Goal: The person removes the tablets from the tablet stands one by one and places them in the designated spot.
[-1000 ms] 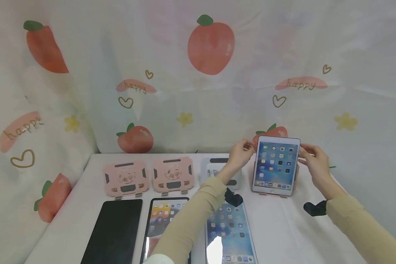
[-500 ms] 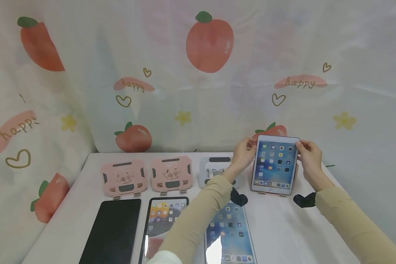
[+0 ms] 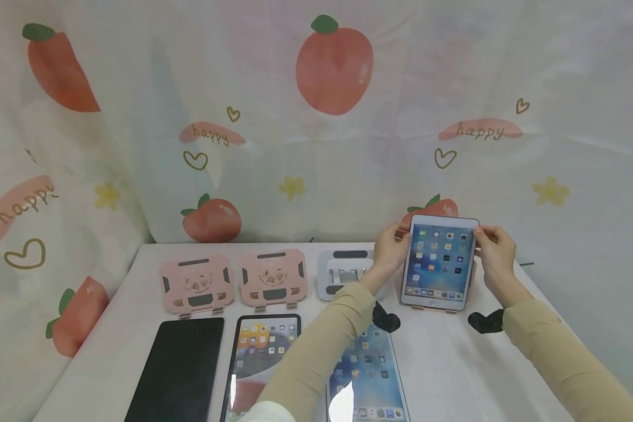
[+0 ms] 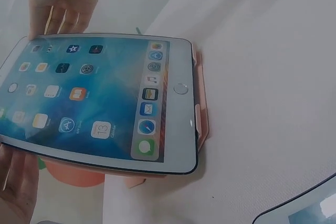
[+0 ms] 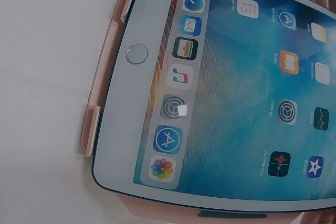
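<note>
A white-framed tablet (image 3: 436, 264) with a lit home screen leans back upright on a pink stand (image 4: 201, 95). The stand's lower lips hold the tablet's bottom edge, as both wrist views show; most of the stand is hidden behind the tablet. My left hand (image 3: 390, 252) holds the tablet's upper left edge, its fingertips partly behind it. At the upper right corner my right hand (image 3: 497, 258) pinches the tablet, thumb at the front and fingers behind.
Two pink stands (image 3: 197, 284) and a grey-white stand (image 3: 343, 258) stand along the back. In front lie a black tablet (image 3: 176, 369) and two lit tablets (image 3: 261, 351), partly under my left sleeve (image 3: 316, 346). A fruit-patterned curtain (image 3: 264, 158) hangs behind the white table (image 3: 464, 375).
My right hand has moved in from beside the tablet to its upper right corner and grips it. My left hand has closed in on the left edge. The tablet barely moves.
</note>
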Action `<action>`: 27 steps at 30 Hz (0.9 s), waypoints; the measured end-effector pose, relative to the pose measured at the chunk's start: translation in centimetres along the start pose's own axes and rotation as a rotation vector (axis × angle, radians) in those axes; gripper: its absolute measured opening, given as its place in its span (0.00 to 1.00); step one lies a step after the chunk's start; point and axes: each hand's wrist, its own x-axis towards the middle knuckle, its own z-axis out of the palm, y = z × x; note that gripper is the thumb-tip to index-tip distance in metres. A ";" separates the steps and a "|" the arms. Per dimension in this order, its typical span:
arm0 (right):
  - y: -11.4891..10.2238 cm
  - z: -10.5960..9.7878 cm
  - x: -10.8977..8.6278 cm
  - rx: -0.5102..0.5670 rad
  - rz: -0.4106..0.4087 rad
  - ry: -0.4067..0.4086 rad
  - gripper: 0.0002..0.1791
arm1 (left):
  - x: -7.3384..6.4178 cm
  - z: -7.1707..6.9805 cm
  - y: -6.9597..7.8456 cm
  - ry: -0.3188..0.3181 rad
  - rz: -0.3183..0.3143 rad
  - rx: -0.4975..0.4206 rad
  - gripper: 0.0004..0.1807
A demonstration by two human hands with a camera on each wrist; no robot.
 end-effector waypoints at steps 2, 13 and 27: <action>-0.1 0.0 0.0 0.004 0.006 0.002 0.04 | 0.0 0.0 0.1 0.001 -0.006 -0.006 0.09; -0.2 -0.3 -0.1 -0.037 -0.021 -0.040 0.03 | -0.2 -0.1 0.4 0.021 -0.066 -0.055 0.07; -0.4 -1.1 -0.4 -0.015 -0.032 -0.065 0.03 | -0.9 -0.6 1.2 -0.021 -0.060 -0.067 0.07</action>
